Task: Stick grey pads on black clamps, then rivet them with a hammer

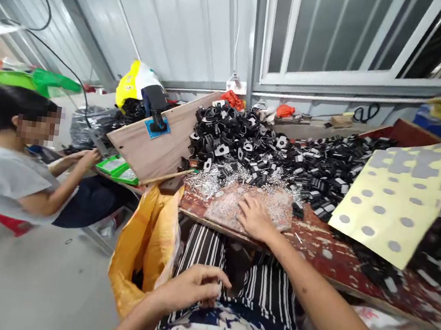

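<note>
My right hand lies palm down on a worn, speckled board at the front of the table, its fingers spread. A heap of small silvery pins lies just beyond the board. My left hand hovers above my lap with fingers loosely bent and the thumb apart; I see nothing in it. Behind the pins rises a large pile of black plastic clips with pale faces. More black pieces stretch along the table to the right.
A yellow perforated sheet leans over black parts at right. An open orange sack stands left of my legs. A wooden panel slants beside the pile. A co-worker sits at left, hands near green trays.
</note>
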`<action>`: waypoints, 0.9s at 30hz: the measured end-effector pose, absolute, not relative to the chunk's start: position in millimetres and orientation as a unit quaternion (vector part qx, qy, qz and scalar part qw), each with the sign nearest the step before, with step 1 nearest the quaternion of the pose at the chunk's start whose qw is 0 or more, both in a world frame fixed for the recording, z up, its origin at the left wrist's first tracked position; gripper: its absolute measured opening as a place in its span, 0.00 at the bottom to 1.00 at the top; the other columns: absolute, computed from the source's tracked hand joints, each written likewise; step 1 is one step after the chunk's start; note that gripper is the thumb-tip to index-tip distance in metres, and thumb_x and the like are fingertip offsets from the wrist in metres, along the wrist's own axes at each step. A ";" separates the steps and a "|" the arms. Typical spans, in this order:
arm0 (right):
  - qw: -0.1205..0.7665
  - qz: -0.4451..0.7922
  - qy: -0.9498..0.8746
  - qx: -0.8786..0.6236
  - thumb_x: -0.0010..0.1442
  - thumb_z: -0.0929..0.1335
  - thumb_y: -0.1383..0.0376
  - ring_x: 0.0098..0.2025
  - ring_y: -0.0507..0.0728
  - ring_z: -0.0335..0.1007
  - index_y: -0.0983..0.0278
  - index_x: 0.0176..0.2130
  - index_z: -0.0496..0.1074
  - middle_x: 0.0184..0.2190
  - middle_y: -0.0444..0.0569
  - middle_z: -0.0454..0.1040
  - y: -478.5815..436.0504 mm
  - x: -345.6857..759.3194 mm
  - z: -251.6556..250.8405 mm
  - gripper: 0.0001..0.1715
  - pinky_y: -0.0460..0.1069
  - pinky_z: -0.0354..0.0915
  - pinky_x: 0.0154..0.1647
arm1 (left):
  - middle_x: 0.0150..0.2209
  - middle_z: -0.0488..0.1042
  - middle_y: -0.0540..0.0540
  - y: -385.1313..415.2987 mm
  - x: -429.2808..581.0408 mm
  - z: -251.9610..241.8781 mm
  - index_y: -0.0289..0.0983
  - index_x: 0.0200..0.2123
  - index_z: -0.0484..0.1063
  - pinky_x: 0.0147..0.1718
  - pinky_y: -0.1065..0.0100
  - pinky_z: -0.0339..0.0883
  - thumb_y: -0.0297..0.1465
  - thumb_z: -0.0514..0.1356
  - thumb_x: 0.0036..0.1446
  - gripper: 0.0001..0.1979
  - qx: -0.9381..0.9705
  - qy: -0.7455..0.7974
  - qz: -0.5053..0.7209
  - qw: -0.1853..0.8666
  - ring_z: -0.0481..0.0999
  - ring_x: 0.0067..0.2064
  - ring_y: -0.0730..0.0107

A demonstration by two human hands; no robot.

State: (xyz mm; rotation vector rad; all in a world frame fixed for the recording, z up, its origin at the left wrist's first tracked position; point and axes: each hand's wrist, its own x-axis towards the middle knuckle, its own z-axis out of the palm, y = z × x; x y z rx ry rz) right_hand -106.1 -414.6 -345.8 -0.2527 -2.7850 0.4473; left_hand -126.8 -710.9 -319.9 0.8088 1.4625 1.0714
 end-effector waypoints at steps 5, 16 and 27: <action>0.088 0.096 -0.986 -0.108 0.73 0.58 0.46 0.78 0.67 0.42 0.63 0.74 0.58 0.76 0.57 0.52 -415.9 -106.1 -344.7 0.40 0.65 0.40 0.76 | 0.26 0.72 0.51 -712.1 -136.1 -331.1 0.40 0.45 0.78 0.33 0.66 0.63 0.53 0.68 0.54 0.26 0.318 0.604 0.503 0.530 0.70 0.28 0.68; 0.175 0.099 -0.966 -0.164 0.73 0.62 0.54 0.69 0.66 0.59 0.59 0.62 0.72 0.67 0.56 0.68 -381.5 -110.8 -340.6 0.25 0.62 0.52 0.70 | 0.37 0.81 0.46 -627.7 -253.2 -312.6 0.45 0.38 0.81 0.46 0.57 0.70 0.38 0.63 0.58 0.08 0.358 0.747 0.539 0.150 0.79 0.42 0.53; 0.277 0.116 -0.887 -0.350 0.61 0.71 0.58 0.66 0.74 0.60 0.72 0.70 0.55 0.64 0.69 0.64 -304.1 -147.6 -345.3 0.46 0.67 0.60 0.66 | 0.59 0.72 0.31 -432.2 -287.8 -322.6 0.35 0.66 0.65 0.64 0.41 0.58 0.30 0.67 0.57 0.34 0.476 0.809 0.341 0.044 0.67 0.63 0.40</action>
